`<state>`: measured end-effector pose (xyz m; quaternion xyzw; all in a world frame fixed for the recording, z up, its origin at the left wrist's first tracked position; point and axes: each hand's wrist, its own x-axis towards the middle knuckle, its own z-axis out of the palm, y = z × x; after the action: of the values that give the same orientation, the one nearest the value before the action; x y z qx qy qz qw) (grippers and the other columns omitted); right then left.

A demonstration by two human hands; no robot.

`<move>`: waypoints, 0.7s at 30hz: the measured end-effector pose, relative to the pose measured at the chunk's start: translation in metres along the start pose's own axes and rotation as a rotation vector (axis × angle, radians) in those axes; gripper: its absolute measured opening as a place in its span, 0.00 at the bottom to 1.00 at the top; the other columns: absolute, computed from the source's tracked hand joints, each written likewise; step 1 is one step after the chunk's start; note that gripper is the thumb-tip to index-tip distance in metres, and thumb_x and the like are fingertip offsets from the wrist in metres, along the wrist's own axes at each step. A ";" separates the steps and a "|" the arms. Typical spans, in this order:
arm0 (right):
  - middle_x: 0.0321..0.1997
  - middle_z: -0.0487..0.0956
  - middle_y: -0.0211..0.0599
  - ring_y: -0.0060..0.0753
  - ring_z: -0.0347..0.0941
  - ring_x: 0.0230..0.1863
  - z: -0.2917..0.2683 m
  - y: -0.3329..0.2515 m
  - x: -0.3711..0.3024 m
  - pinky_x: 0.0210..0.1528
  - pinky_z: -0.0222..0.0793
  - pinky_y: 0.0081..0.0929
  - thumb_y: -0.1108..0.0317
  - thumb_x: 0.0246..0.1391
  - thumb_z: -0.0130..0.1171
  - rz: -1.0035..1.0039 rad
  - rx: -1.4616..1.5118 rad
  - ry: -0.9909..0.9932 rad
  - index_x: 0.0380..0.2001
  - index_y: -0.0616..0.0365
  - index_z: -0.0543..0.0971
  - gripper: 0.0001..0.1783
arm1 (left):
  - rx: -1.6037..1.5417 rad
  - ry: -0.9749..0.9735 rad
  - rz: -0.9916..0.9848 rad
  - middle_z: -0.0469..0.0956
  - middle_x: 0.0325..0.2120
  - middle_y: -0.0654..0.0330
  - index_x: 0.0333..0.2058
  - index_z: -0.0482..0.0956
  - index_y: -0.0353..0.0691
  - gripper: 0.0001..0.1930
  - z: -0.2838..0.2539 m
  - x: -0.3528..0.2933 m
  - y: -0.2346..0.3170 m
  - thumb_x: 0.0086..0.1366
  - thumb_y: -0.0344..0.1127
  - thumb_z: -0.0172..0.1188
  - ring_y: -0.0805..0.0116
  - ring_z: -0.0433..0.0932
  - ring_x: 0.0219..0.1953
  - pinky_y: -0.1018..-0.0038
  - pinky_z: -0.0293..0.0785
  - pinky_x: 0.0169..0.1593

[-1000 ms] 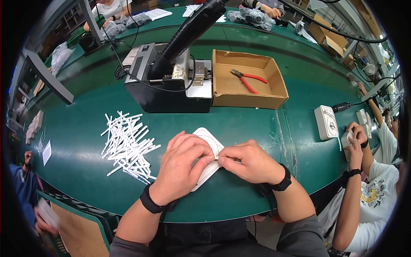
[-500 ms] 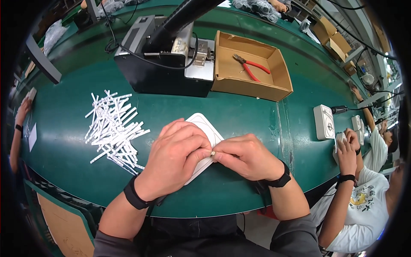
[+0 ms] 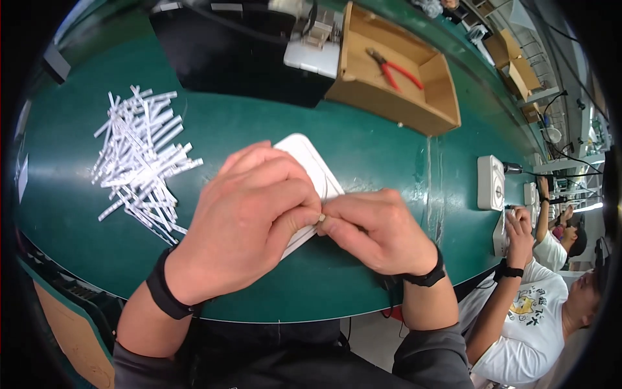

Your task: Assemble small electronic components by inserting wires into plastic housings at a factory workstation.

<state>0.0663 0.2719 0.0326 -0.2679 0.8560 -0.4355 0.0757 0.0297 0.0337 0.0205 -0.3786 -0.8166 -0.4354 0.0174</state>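
Thumb and forefinger of my left hand (image 3: 249, 217) are pinched together on a tiny cream-coloured piece (image 3: 321, 218), possibly a connector; its exact kind is too small to tell. From the other side my right hand (image 3: 382, 227) pinches the same piece, so the fingertips of both hands nearly meet. Beneath the hands a flat white plate with rounded corners (image 3: 304, 150) lies on the green table (image 3: 246, 123). A thin line, perhaps a wire, shows on its surface near the fingertips. My left hand covers much of the plate.
Left of my hands lies a loose pile of white printed strips (image 3: 146, 159). A black machine (image 3: 240, 61) stands at the back, beside a cardboard tray (image 3: 395, 107) holding red-handled pliers (image 3: 395, 71). On the right, a co-worker's hand (image 3: 518, 227) is near a white box (image 3: 490, 183).
My view has shifted and tilted, so the machine and tray sit higher and the hands look larger. Both hands keep their pinch on the small piece over the plate.
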 end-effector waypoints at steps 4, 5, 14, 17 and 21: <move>0.35 0.87 0.44 0.45 0.85 0.33 0.003 -0.001 -0.004 0.37 0.80 0.34 0.73 0.62 0.66 -0.004 -0.069 0.080 0.41 0.65 0.86 0.07 | -0.207 0.037 -0.055 0.82 0.37 0.61 0.35 0.83 0.39 0.05 -0.004 -0.004 -0.003 0.62 0.27 0.72 0.57 0.81 0.46 0.62 0.76 0.58; 0.37 0.87 0.45 0.46 0.85 0.35 0.004 -0.001 -0.006 0.38 0.80 0.35 0.72 0.61 0.68 -0.018 -0.106 0.142 0.42 0.64 0.86 0.08 | -0.188 0.049 -0.033 0.82 0.37 0.61 0.35 0.83 0.39 0.05 -0.006 -0.005 -0.006 0.62 0.27 0.72 0.57 0.81 0.46 0.62 0.76 0.58; 0.59 0.78 0.47 0.52 0.76 0.62 0.060 -0.056 -0.010 0.67 0.69 0.52 0.54 0.50 0.78 -0.170 -0.533 0.368 0.59 0.62 0.78 0.37 | -0.204 0.113 -0.431 0.84 0.42 0.51 0.46 0.81 0.31 0.13 -0.010 -0.008 -0.032 0.75 0.38 0.65 0.61 0.86 0.39 0.68 0.82 0.44; 0.61 0.77 0.46 0.49 0.74 0.64 0.083 -0.061 -0.020 0.69 0.66 0.52 0.53 0.52 0.77 -0.081 -0.693 0.359 0.61 0.62 0.76 0.39 | -0.390 0.034 -0.543 0.85 0.42 0.53 0.49 0.80 0.32 0.15 -0.018 -0.002 -0.035 0.79 0.41 0.60 0.66 0.86 0.38 0.72 0.83 0.41; 0.63 0.76 0.44 0.46 0.74 0.66 0.077 -0.063 -0.051 0.72 0.63 0.52 0.52 0.53 0.75 0.035 -0.826 0.346 0.63 0.62 0.74 0.39 | -0.668 -0.081 -0.720 0.85 0.42 0.52 0.51 0.79 0.33 0.18 -0.017 0.001 -0.019 0.82 0.45 0.55 0.65 0.87 0.38 0.71 0.85 0.38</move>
<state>0.1626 0.2138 0.0300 -0.1846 0.9626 -0.0944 -0.1745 0.0122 0.0159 0.0178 -0.0740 -0.7112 -0.6369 -0.2883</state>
